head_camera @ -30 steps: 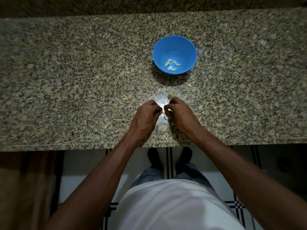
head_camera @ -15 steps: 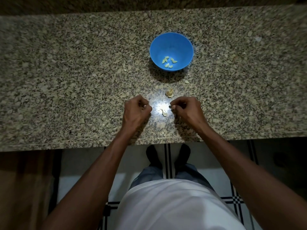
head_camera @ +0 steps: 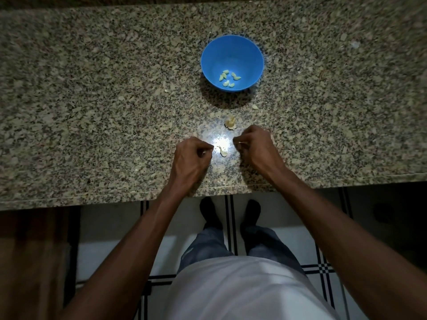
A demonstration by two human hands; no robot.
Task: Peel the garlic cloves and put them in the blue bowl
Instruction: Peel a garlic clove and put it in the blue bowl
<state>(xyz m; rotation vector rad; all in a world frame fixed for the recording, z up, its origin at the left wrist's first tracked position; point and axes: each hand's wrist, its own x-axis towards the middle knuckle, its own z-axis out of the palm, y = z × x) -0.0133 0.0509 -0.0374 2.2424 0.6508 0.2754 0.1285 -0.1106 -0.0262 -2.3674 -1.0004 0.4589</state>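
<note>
Several peeled cloves (head_camera: 227, 79) already lie in the blue bowl (head_camera: 251, 50). Nearer than the bowl, on the desk (head_camera: 92, 88), lie one clove (head_camera: 223, 152), a husk scrap (head_camera: 230, 123) and another clove (head_camera: 254, 107). The left hand (head_camera: 191, 158) and right hand (head_camera: 256, 146) flank the near clove, fingers curled; each seems to pinch a skin sliver, though I cannot tell for sure. Roughly two cloves remain.

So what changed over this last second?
The left hand and right hand, which met over one spot a second ago, have drawn apart, left leftward and right rightward. A pale piece, clove or skin I cannot tell, now lies bare on the counter between them. Both hands are still curled; what they hold is unclear. The bowl with its cloves and the scrap stayed put.
</note>
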